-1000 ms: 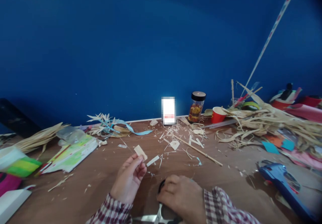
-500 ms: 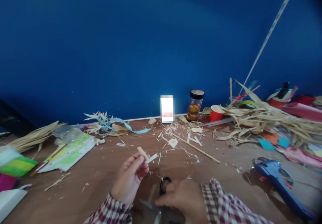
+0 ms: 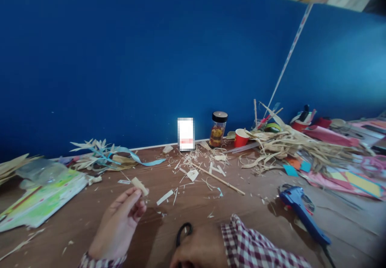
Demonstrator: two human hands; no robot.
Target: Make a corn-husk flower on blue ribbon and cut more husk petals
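Observation:
My left hand (image 3: 120,215) is raised over the brown table, thumb and fingers pinching a short, flat, pale strip (image 3: 139,186) that looks like dried plant leaf. To its right, a separate white strip (image 3: 165,197) lies on the table among thin shavings. At the bottom edge, my right hand (image 3: 200,248) is curled, with its fingertips partly cut off by the frame. A black handle loop of the scissors (image 3: 178,236) shows just beyond its knuckles; the blades are out of sight.
A blue glue gun (image 3: 304,211) lies to the right. Behind it is a heap of dried strips (image 3: 289,149). A red paper cup (image 3: 241,138), a lidded jar (image 3: 217,130) and a blurred-out white upright object (image 3: 186,133) stand by the blue wall. A thin stick (image 3: 220,179) lies mid-table.
The view has swung to the right. My left hand has moved left with its pale strip, away from the white strip on the table. The scissor blades, visible earlier, have left the picture.

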